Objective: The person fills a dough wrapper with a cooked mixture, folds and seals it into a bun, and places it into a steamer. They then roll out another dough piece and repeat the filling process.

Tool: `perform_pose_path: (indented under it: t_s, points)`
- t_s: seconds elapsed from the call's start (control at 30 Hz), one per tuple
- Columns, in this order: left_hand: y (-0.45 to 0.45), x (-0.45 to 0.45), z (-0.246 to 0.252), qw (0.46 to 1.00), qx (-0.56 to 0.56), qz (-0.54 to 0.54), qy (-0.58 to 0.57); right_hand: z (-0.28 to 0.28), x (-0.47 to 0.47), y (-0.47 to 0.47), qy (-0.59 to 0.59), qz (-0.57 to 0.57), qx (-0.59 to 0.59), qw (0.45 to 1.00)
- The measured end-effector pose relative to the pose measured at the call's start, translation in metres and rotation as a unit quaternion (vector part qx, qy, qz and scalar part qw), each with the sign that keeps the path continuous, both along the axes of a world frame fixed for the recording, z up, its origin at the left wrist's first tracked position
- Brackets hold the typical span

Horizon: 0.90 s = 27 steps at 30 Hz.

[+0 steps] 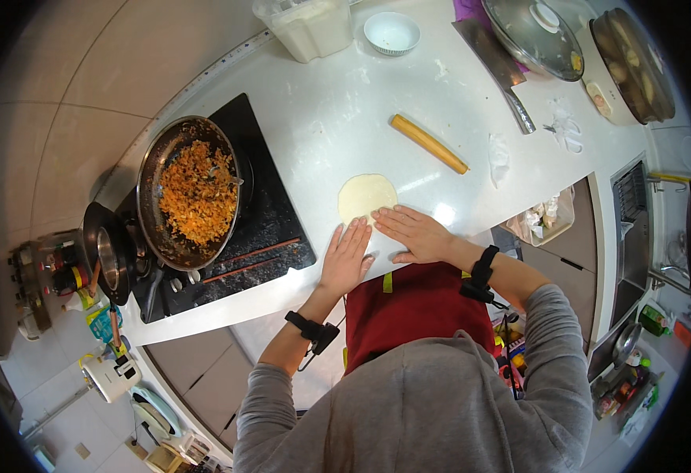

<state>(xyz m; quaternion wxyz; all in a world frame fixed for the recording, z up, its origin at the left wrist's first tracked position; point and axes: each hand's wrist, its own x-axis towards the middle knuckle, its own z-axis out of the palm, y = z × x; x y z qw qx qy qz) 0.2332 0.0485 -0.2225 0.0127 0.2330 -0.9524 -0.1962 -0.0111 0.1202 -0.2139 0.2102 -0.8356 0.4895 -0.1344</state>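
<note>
A round, flat sheet of pale dough [367, 195] lies on the white countertop [321, 136] in front of me. The fingertips of my left hand [346, 255] rest at its near edge, palm down. From the right, my right hand [413, 232] reaches the same near edge with its fingers extended flat and its thumb apart. Neither hand grasps anything; the exact contact under the fingertips is hidden. Beyond the dough, to the right, a wooden rolling pin [429, 143] lies at a slant.
On the left, a pan of chopped orange filling [198, 195] stands on a black cooktop [262, 236] with chopsticks [250, 252]. At the back are a flour container [313, 32] and a white bowl [392, 33]. A cleaver [496, 65], scissors [565, 133] and a lidded pot [537, 35] are right.
</note>
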Motion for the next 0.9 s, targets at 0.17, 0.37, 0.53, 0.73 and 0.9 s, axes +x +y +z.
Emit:
perform_pose_path:
  t_s: [0.17,0.37,0.53,0.73,0.9]
  points:
    - [-0.004,0.007,0.010,0.999,-0.007,-0.024,-0.021,0.005,-0.010,0.000,0.011,-0.019,0.013,1.000]
    - [0.000,0.004,0.009,0.999,0.024,-0.031,-0.008,0.003,-0.013,0.005,0.014,-0.063,0.008,0.998]
    - [-0.016,-0.011,0.031,0.999,0.018,-0.037,0.002,0.014,-0.021,0.002,0.015,-0.139,0.007,0.990]
    - [-0.064,-0.070,0.018,0.998,-0.032,0.010,0.043,0.003,-0.074,-0.018,0.061,-0.440,-0.149,0.884]
    - [-0.046,-0.071,-0.001,0.999,0.031,-0.012,0.026,-0.012,-0.087,-0.027,0.040,-0.461,-0.075,0.883]
